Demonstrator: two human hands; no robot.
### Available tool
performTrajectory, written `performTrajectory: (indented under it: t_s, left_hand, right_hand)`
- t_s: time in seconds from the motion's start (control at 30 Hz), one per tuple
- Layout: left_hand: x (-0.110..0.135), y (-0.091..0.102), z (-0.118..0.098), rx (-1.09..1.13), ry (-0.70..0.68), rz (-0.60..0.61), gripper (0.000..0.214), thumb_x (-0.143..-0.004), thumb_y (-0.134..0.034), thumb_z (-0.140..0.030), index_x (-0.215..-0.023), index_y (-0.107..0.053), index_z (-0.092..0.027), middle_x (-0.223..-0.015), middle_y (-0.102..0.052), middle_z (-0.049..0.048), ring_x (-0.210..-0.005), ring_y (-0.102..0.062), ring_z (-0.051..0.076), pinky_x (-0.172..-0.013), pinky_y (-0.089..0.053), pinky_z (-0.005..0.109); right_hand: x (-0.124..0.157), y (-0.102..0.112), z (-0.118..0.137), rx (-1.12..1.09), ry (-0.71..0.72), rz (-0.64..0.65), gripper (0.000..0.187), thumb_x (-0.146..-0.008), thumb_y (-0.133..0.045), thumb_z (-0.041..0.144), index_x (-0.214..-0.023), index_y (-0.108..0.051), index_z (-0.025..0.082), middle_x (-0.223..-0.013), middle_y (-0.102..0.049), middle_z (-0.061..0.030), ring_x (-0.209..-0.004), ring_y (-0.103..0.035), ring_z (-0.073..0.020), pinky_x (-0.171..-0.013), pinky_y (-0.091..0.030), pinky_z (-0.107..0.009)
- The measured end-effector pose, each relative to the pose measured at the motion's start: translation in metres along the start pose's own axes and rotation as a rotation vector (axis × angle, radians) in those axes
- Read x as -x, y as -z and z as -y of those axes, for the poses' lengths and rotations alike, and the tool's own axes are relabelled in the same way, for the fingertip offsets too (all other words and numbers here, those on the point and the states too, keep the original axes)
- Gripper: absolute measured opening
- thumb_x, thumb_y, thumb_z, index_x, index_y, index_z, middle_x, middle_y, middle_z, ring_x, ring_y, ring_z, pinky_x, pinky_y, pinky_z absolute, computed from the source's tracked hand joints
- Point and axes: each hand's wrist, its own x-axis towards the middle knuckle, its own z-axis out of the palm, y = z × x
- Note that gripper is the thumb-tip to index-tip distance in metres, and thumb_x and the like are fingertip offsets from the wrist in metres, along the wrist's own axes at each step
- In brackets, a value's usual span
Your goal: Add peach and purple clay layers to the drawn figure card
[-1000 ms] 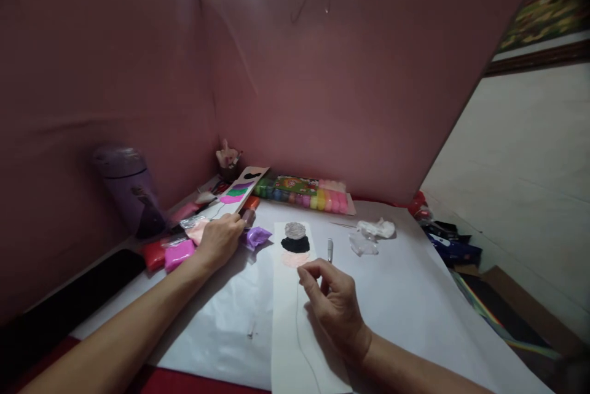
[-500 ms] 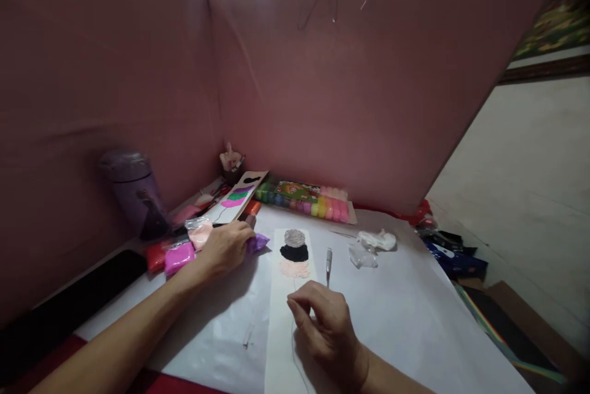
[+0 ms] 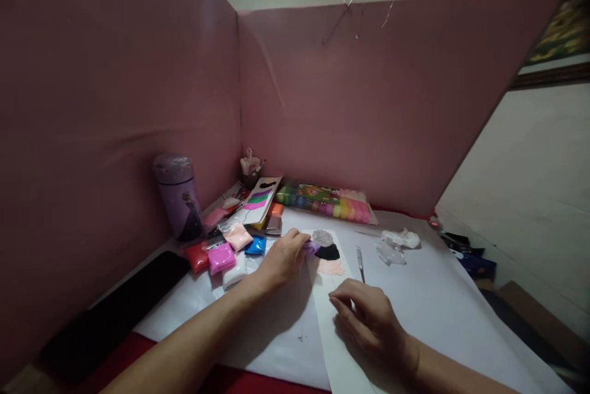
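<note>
My left hand (image 3: 286,257) reaches over the white sheet and pinches a small purple clay packet (image 3: 311,248) at its fingertips. The packet is beside a pale paper strip (image 3: 332,314) that bears a grey patch (image 3: 322,238), a black patch (image 3: 328,251) and a peach patch (image 3: 331,267) of clay. My right hand (image 3: 372,320) rests curled on the strip, thumb and forefinger close together; what they hold, if anything, is hidden. Just beyond its knuckles a slim metal tool (image 3: 360,259) points away, its near end hidden by the hand.
Several clay packets lie left, including a pink one (image 3: 221,257) and a blue one (image 3: 255,245). Behind are a painted card (image 3: 258,200) and a clear clay pack (image 3: 327,202). A purple bottle (image 3: 177,197) stands left. Crumpled white wrapping (image 3: 400,239) lies right. Pink panels (image 3: 336,105) enclose the table.
My left hand has moved right, carrying the purple packet from the pile to the paper strip, which uncovers a blue packet. My right hand stays curled on the strip. The view has turned left.
</note>
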Motion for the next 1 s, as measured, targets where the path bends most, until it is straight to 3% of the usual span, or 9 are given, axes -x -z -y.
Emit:
performTrajectory:
  t_s: [0.17,0.23,0.37,0.47,0.6,0.73,0.83,0.9,1.0]
  left_hand:
    - [-0.006,0.002,-0.003,0.283,0.174,-0.137,0.007,-0.074,-0.06,-0.019,-0.078,-0.065,-0.016,-0.071,-0.064,0.001,-0.067,-0.059,0.016,-0.065,-0.045,0.026]
    - [-0.007,0.004,-0.004,0.406,0.229,-0.143,0.011,-0.07,-0.065,-0.027,-0.071,-0.063,-0.016,-0.066,-0.063,0.0002,-0.064,-0.059,0.015,-0.061,-0.045,0.026]
    - [-0.009,0.004,-0.004,0.693,0.26,-0.122,0.02,-0.063,-0.07,-0.033,-0.067,-0.061,-0.016,-0.058,-0.06,-0.0007,-0.054,-0.057,0.014,-0.054,-0.046,0.026]
    - [-0.01,0.005,-0.004,0.721,0.227,-0.19,0.025,-0.064,-0.072,-0.039,-0.066,-0.062,-0.016,-0.056,-0.06,-0.0003,-0.052,-0.056,0.013,-0.053,-0.046,0.025]
    - [-0.009,0.007,-0.005,0.575,0.083,-0.35,0.019,-0.075,-0.063,-0.033,-0.066,-0.064,-0.017,-0.059,-0.06,0.0006,-0.056,-0.056,0.013,-0.055,-0.044,0.024]
    - [-0.004,0.008,-0.016,0.333,-0.157,-0.356,0.016,-0.082,-0.057,-0.021,-0.066,-0.061,-0.018,-0.063,-0.058,0.0001,-0.06,-0.053,0.012,-0.058,-0.041,0.023]
    - [0.001,0.007,-0.027,0.26,-0.257,-0.368,0.02,-0.087,-0.053,-0.02,-0.069,-0.06,-0.018,-0.071,-0.061,0.0024,-0.067,-0.055,0.013,-0.064,-0.044,0.025]
    - [0.002,0.007,-0.032,0.281,-0.274,-0.399,0.019,-0.089,-0.053,-0.022,-0.071,-0.061,-0.018,-0.074,-0.062,0.0033,-0.07,-0.056,0.014,-0.067,-0.045,0.026]
    - [0.002,0.008,-0.036,0.425,-0.17,-0.435,0.011,-0.086,-0.061,-0.028,-0.082,-0.064,-0.017,-0.077,-0.063,0.0028,-0.066,-0.056,0.013,-0.064,-0.046,0.026]
  right_hand:
    - [-0.046,0.009,0.002,0.116,-0.084,-0.007,0.018,-0.09,-0.056,0.022,-0.074,-0.064,0.019,-0.067,-0.064,-0.0014,-0.061,-0.056,-0.014,-0.059,-0.041,-0.026]
    - [-0.065,0.013,0.001,0.158,-0.143,-0.114,0.016,-0.088,-0.058,0.02,-0.075,-0.066,0.019,-0.07,-0.066,-0.0024,-0.065,-0.059,-0.0151,-0.062,-0.042,-0.027]
    - [-0.084,0.021,-0.009,0.182,-0.287,-0.071,0.009,-0.081,-0.064,0.015,-0.076,-0.07,0.018,-0.078,-0.07,-0.004,-0.07,-0.061,-0.0161,-0.068,-0.045,-0.028]
    - [-0.085,0.026,-0.016,0.168,-0.301,-0.07,0.008,-0.082,-0.063,0.016,-0.082,-0.071,0.017,-0.083,-0.072,-0.0051,-0.074,-0.062,-0.0167,-0.069,-0.045,-0.028]
    - [-0.082,0.026,-0.019,0.145,-0.199,-0.132,0.008,-0.084,-0.064,0.019,-0.09,-0.069,0.017,-0.085,-0.07,-0.005,-0.074,-0.061,-0.0161,-0.069,-0.046,-0.028]
    - [-0.074,0.016,-0.014,0.127,-0.022,-0.165,0.016,-0.088,-0.062,0.024,-0.101,-0.067,0.015,-0.088,-0.063,-0.0057,-0.068,-0.057,-0.0136,-0.067,-0.047,-0.028]
    - [-0.069,0.012,-0.008,0.119,0.076,-0.133,0.011,-0.091,-0.057,0.02,-0.094,-0.068,0.017,-0.088,-0.058,-0.0046,-0.068,-0.055,-0.0128,-0.065,-0.047,-0.026]
    - [-0.069,0.014,-0.004,0.126,0.149,-0.104,0.015,-0.094,-0.052,0.017,-0.087,-0.066,0.017,-0.085,-0.058,-0.0047,-0.072,-0.056,-0.0139,-0.066,-0.047,-0.026]
    - [-0.071,0.019,0.003,0.173,0.228,-0.149,0.018,-0.096,-0.047,0.014,-0.087,-0.063,0.017,-0.084,-0.06,-0.006,-0.078,-0.058,-0.0155,-0.071,-0.048,-0.028]
